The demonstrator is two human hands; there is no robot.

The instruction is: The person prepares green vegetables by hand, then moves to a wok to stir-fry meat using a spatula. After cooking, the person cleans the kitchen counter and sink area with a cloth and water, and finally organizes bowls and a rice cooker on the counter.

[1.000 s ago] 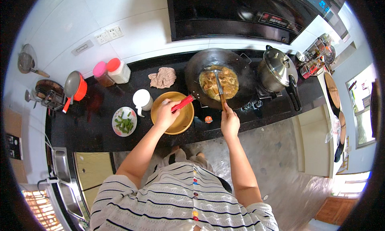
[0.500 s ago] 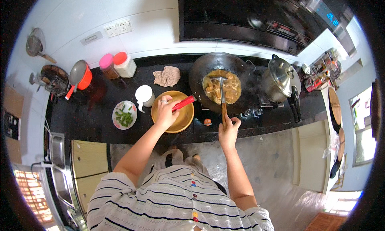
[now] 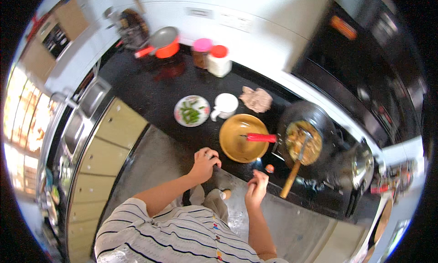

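Observation:
My left hand [image 3: 205,166] is over the counter's front edge, its fingers loosely bent and slightly apart, with nothing seen in it. My right hand [image 3: 257,189] is near the same edge, fingers curled in, holding nothing I can see. Just beyond it is a small orange object [image 3: 270,168]. The black wok [image 3: 329,126] stands on the stove with chunky brown food [image 3: 315,150] in liquid. A spatula [image 3: 292,178] leans in it, its wooden handle over the near rim. The wok's red handle [image 3: 261,137] reaches over a yellow-brown bowl [image 3: 232,146].
Left of the bowl are a white lidded mug [image 3: 226,104] and a plate of cut green vegetables [image 3: 190,113]. Behind lie a crumpled cloth [image 3: 257,99], two jars [image 3: 220,64] and an orange saucepan [image 3: 168,48]. A steel pressure cooker [image 3: 361,165] stands right of the wok.
My left hand has let go of the wok handle and drawn back. My right hand has released the spatula, which stays in the wok. The whole view has turned toward the left.

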